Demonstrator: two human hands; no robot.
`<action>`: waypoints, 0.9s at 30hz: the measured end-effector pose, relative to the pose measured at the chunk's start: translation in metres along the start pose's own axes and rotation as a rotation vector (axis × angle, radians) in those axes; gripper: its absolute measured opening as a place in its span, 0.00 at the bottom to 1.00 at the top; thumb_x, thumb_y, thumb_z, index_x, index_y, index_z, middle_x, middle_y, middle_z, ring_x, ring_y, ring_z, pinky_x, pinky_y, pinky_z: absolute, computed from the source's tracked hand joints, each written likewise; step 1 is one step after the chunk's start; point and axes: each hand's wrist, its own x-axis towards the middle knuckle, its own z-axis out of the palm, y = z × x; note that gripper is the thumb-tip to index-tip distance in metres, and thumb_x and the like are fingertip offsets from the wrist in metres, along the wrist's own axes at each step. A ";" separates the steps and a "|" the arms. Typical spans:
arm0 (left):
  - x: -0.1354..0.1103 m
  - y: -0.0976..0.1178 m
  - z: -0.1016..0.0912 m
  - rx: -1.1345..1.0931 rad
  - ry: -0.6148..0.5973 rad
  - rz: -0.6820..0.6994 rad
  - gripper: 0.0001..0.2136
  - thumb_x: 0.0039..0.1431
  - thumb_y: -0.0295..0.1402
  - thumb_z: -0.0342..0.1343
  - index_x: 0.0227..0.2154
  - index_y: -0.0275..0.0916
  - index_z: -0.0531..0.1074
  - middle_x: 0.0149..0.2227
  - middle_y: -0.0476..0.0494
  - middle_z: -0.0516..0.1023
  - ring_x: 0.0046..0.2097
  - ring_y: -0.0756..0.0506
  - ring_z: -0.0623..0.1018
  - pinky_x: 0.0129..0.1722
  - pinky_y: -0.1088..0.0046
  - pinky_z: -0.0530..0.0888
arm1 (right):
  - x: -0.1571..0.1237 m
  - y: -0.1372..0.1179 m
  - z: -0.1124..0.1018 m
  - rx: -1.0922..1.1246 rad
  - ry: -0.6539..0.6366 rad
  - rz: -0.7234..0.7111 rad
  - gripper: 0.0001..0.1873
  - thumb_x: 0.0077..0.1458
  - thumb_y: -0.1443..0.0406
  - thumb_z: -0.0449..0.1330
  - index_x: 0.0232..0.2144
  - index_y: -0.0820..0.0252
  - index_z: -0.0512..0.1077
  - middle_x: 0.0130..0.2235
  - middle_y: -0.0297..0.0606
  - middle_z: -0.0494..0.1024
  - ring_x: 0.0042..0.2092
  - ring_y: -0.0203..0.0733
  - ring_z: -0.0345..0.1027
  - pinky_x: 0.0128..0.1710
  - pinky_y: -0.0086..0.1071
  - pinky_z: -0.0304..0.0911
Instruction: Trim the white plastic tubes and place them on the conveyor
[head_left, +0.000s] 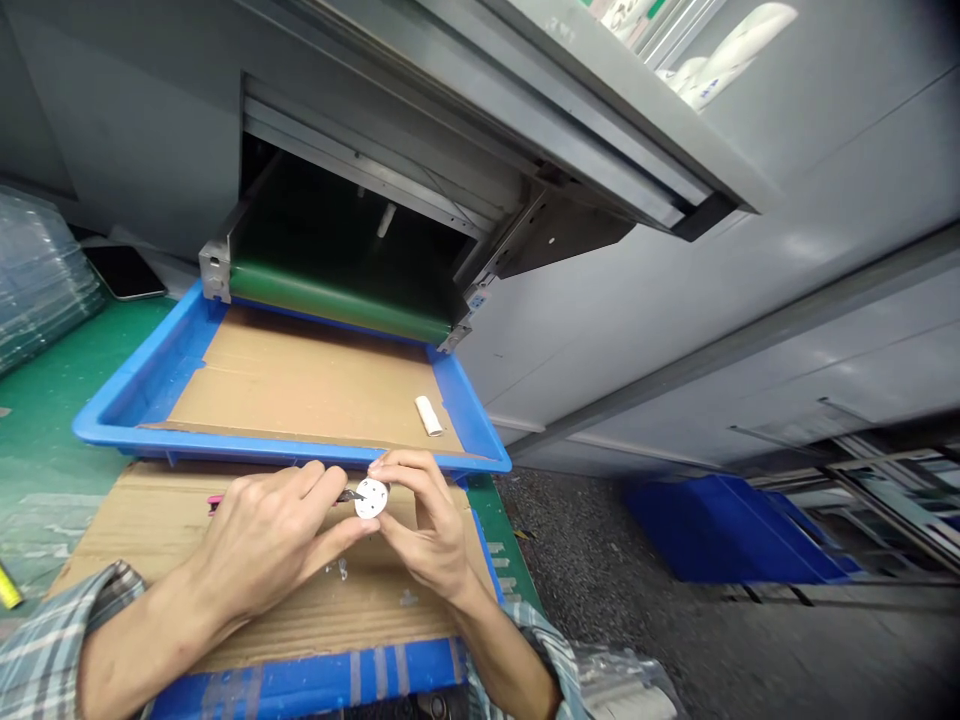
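Observation:
My right hand (pixel 424 525) pinches a small round white plastic part (pixel 370 497) between thumb and fingers. My left hand (pixel 277 535) is closed on a slim tool (pixel 347 495) with a pink handle end (pixel 215 500) and a dark tip that touches the white part. Both hands hover over a cardboard sheet (pixel 150 525) lying on a blue tray. Just beyond them sits a blue tray (pixel 120 425) lined with cardboard, holding one small white cylindrical part (pixel 429 415).
A green conveyor belt (pixel 337 300) ends above the blue tray under a grey machine housing. A phone (pixel 124 271) and stacked clear plastic trays (pixel 37 275) lie left on the green bench. A blue bin (pixel 720 530) stands on the floor at right.

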 end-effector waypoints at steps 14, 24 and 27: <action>0.000 0.007 0.002 -0.012 -0.006 -0.033 0.21 0.80 0.46 0.40 0.33 0.42 0.68 0.26 0.52 0.75 0.23 0.47 0.78 0.21 0.69 0.63 | -0.001 -0.006 0.010 -0.165 0.125 -0.112 0.24 0.62 0.75 0.63 0.56 0.49 0.69 0.42 0.39 0.77 0.43 0.48 0.73 0.40 0.40 0.74; -0.003 0.009 0.004 -0.045 -0.026 -0.028 0.20 0.81 0.43 0.39 0.33 0.43 0.66 0.25 0.53 0.75 0.22 0.47 0.77 0.21 0.68 0.62 | -0.002 -0.005 0.016 -0.333 0.259 -0.219 0.21 0.61 0.75 0.63 0.53 0.53 0.68 0.40 0.37 0.75 0.38 0.46 0.71 0.36 0.40 0.71; -0.003 0.009 0.005 -0.080 -0.038 -0.048 0.20 0.80 0.45 0.38 0.33 0.43 0.64 0.25 0.52 0.75 0.22 0.48 0.76 0.21 0.69 0.62 | -0.003 -0.004 0.017 -0.324 0.267 -0.224 0.20 0.61 0.74 0.64 0.53 0.54 0.68 0.39 0.37 0.74 0.38 0.45 0.71 0.36 0.40 0.71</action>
